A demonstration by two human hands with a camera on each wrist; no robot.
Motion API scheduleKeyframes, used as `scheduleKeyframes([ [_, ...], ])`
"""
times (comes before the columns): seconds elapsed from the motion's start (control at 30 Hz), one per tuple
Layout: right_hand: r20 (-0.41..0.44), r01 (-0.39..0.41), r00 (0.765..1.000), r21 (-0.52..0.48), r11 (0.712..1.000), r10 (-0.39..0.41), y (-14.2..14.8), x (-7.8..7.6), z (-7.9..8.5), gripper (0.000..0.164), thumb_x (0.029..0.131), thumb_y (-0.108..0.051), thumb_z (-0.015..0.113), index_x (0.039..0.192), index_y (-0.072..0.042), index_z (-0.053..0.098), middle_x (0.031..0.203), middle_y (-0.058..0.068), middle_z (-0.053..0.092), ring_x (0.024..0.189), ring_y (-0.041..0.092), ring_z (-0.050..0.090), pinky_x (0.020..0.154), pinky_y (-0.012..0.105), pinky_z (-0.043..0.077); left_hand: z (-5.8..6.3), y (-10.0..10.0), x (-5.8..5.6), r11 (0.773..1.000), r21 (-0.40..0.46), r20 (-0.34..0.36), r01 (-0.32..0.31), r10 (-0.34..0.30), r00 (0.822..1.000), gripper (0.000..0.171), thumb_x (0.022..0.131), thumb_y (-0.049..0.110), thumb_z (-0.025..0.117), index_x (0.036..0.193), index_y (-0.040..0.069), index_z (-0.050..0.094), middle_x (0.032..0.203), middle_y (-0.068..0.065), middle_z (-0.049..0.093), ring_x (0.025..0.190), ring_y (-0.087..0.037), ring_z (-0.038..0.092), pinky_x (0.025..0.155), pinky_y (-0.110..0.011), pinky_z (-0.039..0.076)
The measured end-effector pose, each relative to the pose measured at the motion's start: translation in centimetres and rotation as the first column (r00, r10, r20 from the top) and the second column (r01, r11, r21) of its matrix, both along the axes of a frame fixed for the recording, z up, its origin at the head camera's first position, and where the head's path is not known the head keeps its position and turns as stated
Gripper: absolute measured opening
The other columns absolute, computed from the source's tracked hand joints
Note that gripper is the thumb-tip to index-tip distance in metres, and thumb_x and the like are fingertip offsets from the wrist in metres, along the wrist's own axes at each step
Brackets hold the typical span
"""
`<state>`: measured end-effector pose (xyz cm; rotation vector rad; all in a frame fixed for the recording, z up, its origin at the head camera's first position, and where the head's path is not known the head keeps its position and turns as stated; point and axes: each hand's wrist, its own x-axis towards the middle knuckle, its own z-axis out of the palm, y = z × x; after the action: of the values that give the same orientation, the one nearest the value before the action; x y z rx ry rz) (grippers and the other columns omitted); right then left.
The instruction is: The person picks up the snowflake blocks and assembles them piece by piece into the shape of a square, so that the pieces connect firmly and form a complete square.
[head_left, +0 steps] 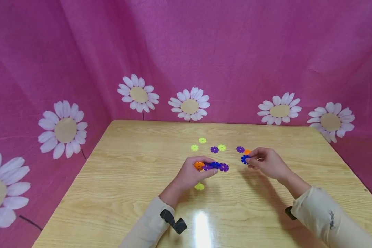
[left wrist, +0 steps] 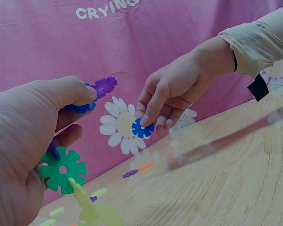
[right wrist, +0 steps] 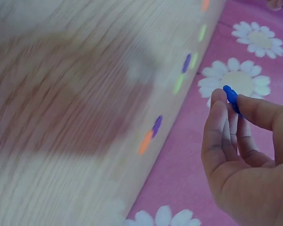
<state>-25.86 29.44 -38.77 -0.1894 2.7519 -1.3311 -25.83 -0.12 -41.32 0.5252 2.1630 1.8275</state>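
Observation:
My left hand [head_left: 193, 174] grips a chain of linked, notched flower-shaped plastic discs, its thumb pressed on a blue disc [head_left: 215, 165]. A purple disc [left wrist: 105, 86] sticks out past the thumb, and an orange disc [head_left: 199, 166] sits near the palm. In the left wrist view a green disc [left wrist: 62, 170] and a yellow one [left wrist: 98, 212] hang from the chain's lower part; some joints are hidden by the hand. To the right, my right hand [head_left: 268, 163] pinches a single blue disc [right wrist: 231, 98] between thumb and fingers, apart from the chain.
Loose discs lie on the wooden table [head_left: 111, 193] beyond the hands: several yellow-green ones [head_left: 202, 140], a purple one [head_left: 214, 150], and at right another purple disc [head_left: 240, 149] beside an orange one [head_left: 247, 152]. A pink curtain [head_left: 229, 62] with daisies borders the table's back and sides.

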Motion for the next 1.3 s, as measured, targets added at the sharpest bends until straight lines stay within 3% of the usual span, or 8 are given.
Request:
scheduleKeyframes([
  [0.5, 0.022, -0.071, 0.997, -0.056, 0.996, 0.072, -2.2, 2.5, 2.0, 0.026, 0.096, -0.012, 0.067, 0.110, 0.007, 0.060, 0.094, 0.015, 0.068, 0.085, 0.026, 0.073, 0.075, 0.031, 0.060, 0.3, 0.0, 0.2, 1.000, 0.006, -0.016, -0.004, 0.004, 1.000, 0.025, 0.087, 0.031, 0.078, 0.112, 0.027, 0.074, 0.118, 0.004, 0.067, 0.111, -0.017, 0.061, 0.092, -0.034, 0.056],
  [0.73, 0.006, -0.086, 0.996, -0.105, 0.991, 0.087, -2.9, 3.5, 2.7, 0.027, 0.095, -0.018, 0.069, 0.109, 0.005, 0.061, 0.093, 0.016, 0.067, 0.082, 0.016, 0.074, 0.074, 0.027, 0.060, 0.3, 0.0, 0.3, 1.000, 0.001, -0.016, -0.006, 0.006, 1.000, 0.024, 0.087, 0.032, 0.078, 0.111, 0.028, 0.074, 0.116, 0.005, 0.067, 0.109, -0.017, 0.062, 0.092, -0.035, 0.055],
  [0.9, 0.004, -0.117, 0.993, -0.145, 0.983, 0.119, -3.6, 4.2, 3.1, 0.027, 0.095, -0.016, 0.068, 0.109, 0.006, 0.060, 0.093, 0.018, 0.066, 0.081, 0.016, 0.074, 0.074, 0.029, 0.060, 0.2, -0.1, 0.2, 1.000, 0.014, -0.018, 0.000, 0.000, 1.000, 0.024, 0.087, 0.031, 0.078, 0.110, 0.027, 0.074, 0.116, 0.005, 0.067, 0.108, -0.016, 0.063, 0.092, -0.035, 0.055],
  [1.3, 0.027, -0.137, 0.989, -0.177, 0.975, 0.144, -4.4, 4.7, 3.2, 0.030, 0.095, -0.018, 0.068, 0.113, 0.005, 0.059, 0.098, 0.019, 0.064, 0.085, 0.018, 0.075, 0.080, 0.033, 0.060, 0.5, -0.3, 0.1, 0.999, 0.038, -0.036, 0.019, -0.017, 0.999, 0.024, 0.087, 0.029, 0.078, 0.110, 0.024, 0.075, 0.112, 0.003, 0.069, 0.099, -0.015, 0.066, 0.086, -0.033, 0.057],
])
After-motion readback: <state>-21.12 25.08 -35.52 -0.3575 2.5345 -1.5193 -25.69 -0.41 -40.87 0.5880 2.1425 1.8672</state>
